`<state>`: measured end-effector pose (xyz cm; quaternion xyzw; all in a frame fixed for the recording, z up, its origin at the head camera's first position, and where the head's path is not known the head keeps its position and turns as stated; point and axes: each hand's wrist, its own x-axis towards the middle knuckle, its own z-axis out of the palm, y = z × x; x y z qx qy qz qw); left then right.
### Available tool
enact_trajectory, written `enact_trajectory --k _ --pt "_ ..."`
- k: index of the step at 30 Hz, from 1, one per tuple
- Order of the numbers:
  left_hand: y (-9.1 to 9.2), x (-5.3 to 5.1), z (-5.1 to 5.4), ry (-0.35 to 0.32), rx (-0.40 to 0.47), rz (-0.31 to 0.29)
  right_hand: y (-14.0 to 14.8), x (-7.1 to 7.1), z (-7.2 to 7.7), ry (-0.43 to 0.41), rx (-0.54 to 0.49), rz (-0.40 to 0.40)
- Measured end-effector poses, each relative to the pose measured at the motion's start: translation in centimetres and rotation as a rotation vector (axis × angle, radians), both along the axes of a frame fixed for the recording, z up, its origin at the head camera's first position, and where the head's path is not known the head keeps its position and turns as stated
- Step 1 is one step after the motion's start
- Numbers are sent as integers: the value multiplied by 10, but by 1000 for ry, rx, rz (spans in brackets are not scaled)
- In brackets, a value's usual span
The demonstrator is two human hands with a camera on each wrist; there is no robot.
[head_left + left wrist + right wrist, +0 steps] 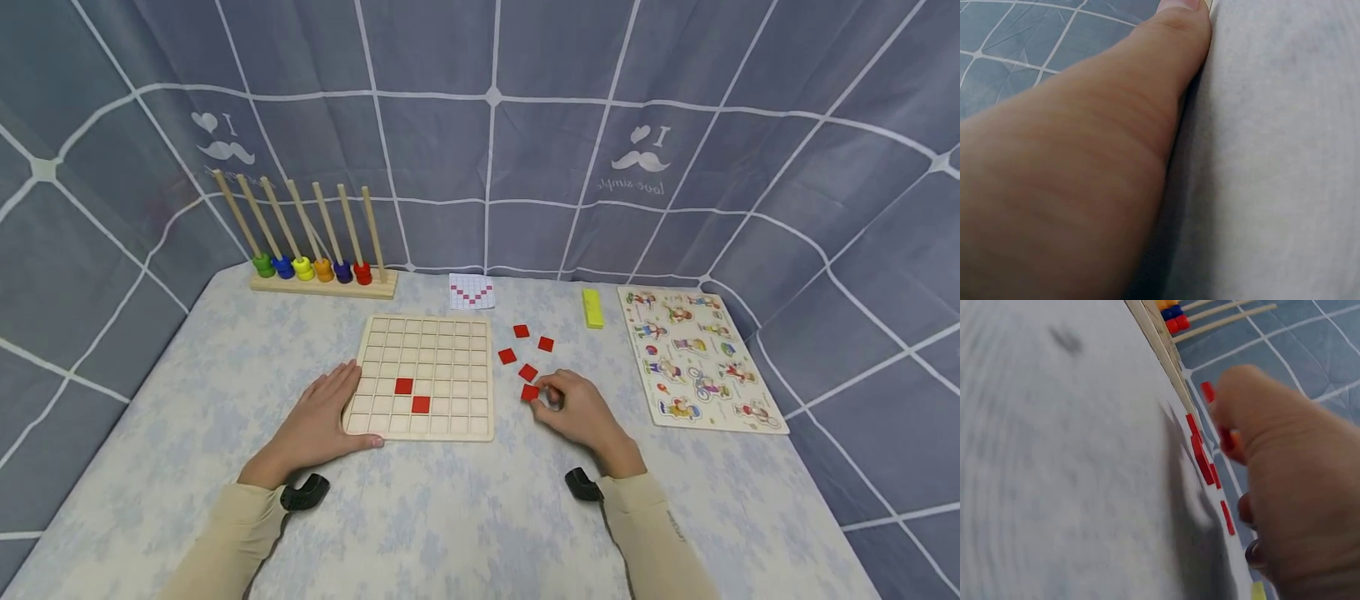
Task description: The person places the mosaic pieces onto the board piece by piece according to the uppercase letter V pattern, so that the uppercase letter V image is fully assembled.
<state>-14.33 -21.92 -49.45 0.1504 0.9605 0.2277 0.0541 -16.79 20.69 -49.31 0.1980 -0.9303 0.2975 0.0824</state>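
A wooden grid board [453,375] lies flat on the table, with two red square tiles [403,386] sitting in its lower cells. Along the board's left edge rests my left hand [318,421], fingers straight and thumb by the near left corner. To the right of the board, my right hand [581,408] pinches a red square tile [529,392] between thumb and finger. In the right wrist view that tile [1207,392] is raised off the table. Several loose red tiles [528,372] lie just beyond the hand.
A small card with a pink V-like grid pattern [472,292] is behind the board. At the back left stands a wooden peg rack [322,286] with coloured rings. A yellow block [592,309] and a picture puzzle board [697,358] lie to the right.
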Motion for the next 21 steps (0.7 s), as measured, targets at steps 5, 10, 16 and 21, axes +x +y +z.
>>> enact_trajectory --k 5,10,16,21 --pt "-2 2 3 -6 -25 6 -16 -6 8 20 -9 35" --pt "1 5 5 0 0 13 -42 -15 22 23 -18 93" --pt "4 4 3 -1 0 13 -82 -30 33 -46 -40 165" --pt "3 3 3 -9 -5 8 -117 -43 31 -61 -18 205"
